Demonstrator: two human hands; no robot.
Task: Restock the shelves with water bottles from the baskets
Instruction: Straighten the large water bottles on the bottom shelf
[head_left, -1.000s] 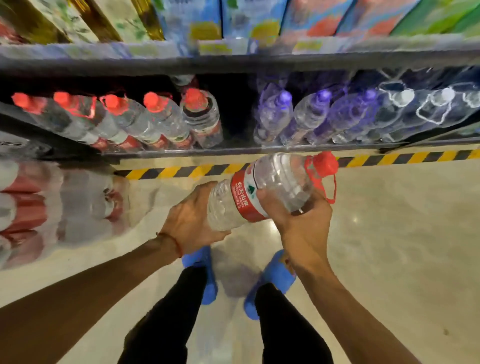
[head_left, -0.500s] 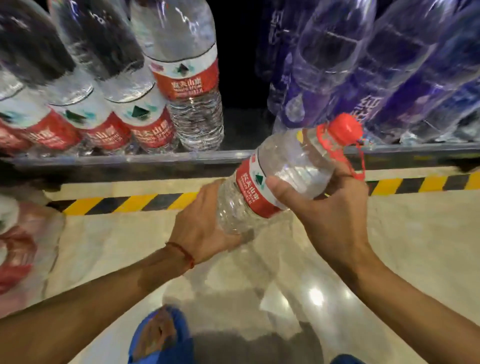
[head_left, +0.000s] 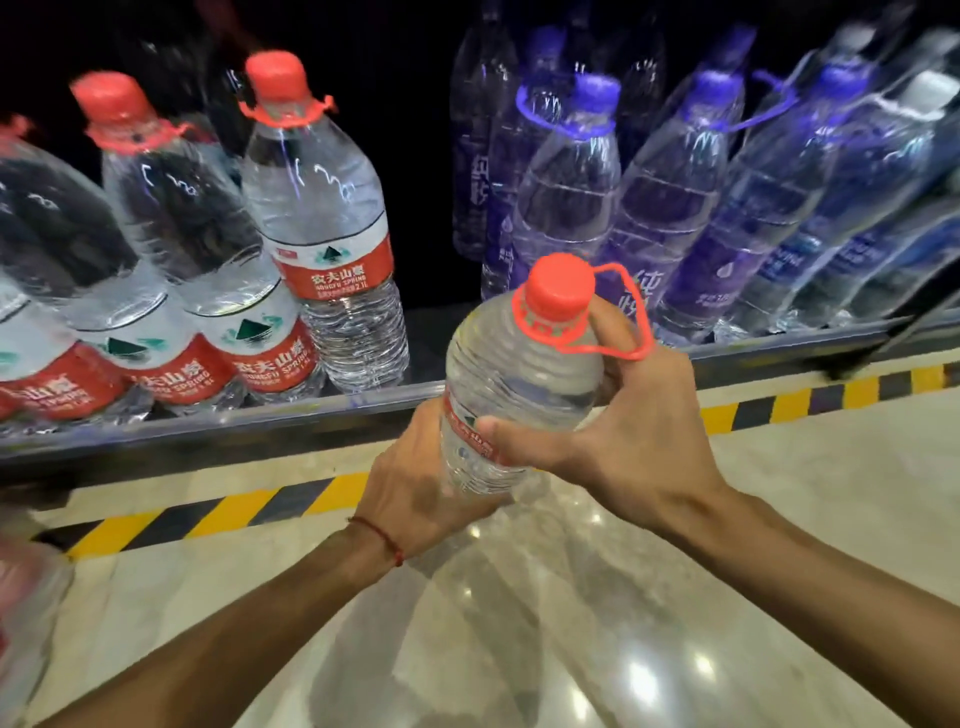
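Now holding the water bottle (head_left: 519, 364) up just in front of the shelf (head_left: 311, 415), left hand (head_left: 415, 483) wrapped round its bottom for the weight, right hand (head_left: 639, 441) round its top, likely to aim for the gap beside the red-capped bottles (head_left: 322, 234).

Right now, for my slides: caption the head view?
Left hand and right hand hold a red-capped bottle before the shelf gap.

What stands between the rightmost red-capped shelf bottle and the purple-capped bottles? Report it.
Nothing stands there: the head view shows a bare, dark stretch of shelf between the rightmost red-capped bottle and the purple-capped bottles.
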